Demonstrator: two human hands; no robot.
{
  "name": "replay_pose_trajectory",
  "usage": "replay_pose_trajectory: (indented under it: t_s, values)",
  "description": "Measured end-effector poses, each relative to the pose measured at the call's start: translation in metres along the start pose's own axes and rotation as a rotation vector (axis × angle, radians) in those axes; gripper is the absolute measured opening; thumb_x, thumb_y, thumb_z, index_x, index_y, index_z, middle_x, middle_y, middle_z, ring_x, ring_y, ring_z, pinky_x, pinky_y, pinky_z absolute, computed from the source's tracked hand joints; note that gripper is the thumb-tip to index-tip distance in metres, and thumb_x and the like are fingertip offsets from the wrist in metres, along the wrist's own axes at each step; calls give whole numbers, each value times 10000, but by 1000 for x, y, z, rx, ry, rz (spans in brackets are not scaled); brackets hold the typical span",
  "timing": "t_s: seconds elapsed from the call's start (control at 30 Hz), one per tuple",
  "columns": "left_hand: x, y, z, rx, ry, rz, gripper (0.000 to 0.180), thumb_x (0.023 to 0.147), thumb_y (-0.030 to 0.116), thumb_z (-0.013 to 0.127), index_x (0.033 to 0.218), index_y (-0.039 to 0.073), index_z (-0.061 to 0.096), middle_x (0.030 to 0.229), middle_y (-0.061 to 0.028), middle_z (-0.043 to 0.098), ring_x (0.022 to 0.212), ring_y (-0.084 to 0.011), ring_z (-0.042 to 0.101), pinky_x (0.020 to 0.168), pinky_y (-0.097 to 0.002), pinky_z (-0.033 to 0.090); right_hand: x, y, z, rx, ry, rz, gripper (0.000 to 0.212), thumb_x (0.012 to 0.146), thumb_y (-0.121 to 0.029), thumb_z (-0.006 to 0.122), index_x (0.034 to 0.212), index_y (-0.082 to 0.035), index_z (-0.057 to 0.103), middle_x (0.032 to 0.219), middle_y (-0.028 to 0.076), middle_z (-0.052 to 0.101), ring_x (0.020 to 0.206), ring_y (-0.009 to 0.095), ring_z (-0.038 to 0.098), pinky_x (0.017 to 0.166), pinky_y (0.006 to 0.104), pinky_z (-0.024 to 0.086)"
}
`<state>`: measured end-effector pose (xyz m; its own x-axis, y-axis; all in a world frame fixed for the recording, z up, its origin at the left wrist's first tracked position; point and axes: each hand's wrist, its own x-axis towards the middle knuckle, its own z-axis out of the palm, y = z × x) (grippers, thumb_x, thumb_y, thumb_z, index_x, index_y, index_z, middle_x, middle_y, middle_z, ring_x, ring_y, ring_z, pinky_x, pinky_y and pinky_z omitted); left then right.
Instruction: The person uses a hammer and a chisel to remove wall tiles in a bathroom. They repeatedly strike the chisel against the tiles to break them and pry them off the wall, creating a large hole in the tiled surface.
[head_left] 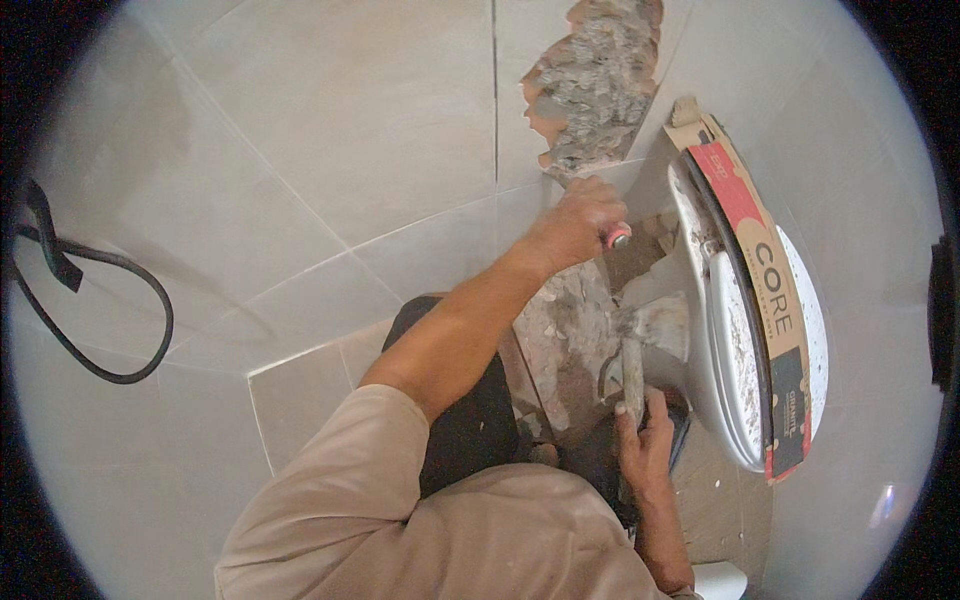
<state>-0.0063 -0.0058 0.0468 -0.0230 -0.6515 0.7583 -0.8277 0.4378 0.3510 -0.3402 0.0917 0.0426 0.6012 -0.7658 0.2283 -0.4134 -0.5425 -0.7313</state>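
Grips a small hand tool with a red handle [617,237] in the left hand [580,215], with fingers closed tightly around it. Shows only the tool's rounded red butt with a greyish tip, poking out of the fist toward the white, glossy toilet [722,365]. Cannot tell the shape of the working end, mostly hidden by the hand. Sits just beneath the lower end of a ragged, elongated patch of broken wall tile [600,90]. Looks rough and layered across that patch, in pale and dark grey, with jagged orange-brown edges against the smooth beige-grey tiles [360,100].

Holds lower down, in the right hand [650,440], a stubby, grey, dust-crusted rod [633,375], with fingers closed on its near end. Points away from the body, near the toilet's base. Cannot make out its far end clearly.

Lies between the legs, pale and crumbly: grey rubble [570,320]. Rests across the dirt-flecked toilet: a long brown cardboard box with red and dark panels [765,265]. Loops at far left: a black cable [165,310].
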Motion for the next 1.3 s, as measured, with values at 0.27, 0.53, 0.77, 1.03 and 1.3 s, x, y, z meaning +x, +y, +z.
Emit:
replay_pose_trajectory:
  t_s: [0.27,0.53,0.77,1.03,1.3]
  values:
    - [10,-10,0,-118,120,-61,220,673,93,799,800,88,620,891,-82,604,957,-329,597,860,-457,467,60,-29,18,183,165,108,286,1082,-285,503,1105,-5,558,772,96,596,662,192,571,600,348,471]
    - [13,-13,-4,-78,126,-66,217,684,93,802,804,69,622,895,-102,614,957,-340,602,887,-468,484,104,-11,38,-92,171,-76,345,1096,-353,478,1007,-24,530,709,41,540,602,163,508,543,343,423]
    - [15,-13,-9,-64,235,-43,211,705,70,813,765,44,613,841,-122,613,879,-345,620,832,-461,495,107,-34,30,-87,104,81,327,1066,-298,507,1126,21,554,891,197,620,783,340,596,715,435,477]
    - [21,-12,-34,-449,449,-382,243,816,204,811,806,8,667,751,-170,676,708,-315,669,709,-419,535,71,-2,21,-50,140,107,357,1051,-276,537,1207,42,580,906,213,662,793,337,645,751,440,514]
    - [-19,4,10,-43,-103,-563,256,893,249,739,904,-4,702,857,-226,682,858,-402,703,772,-497,546,36,-8,19,285,-239,570,289,1021,-240,623,1145,20,614,833,104,653,702,219,640,635,364,519]
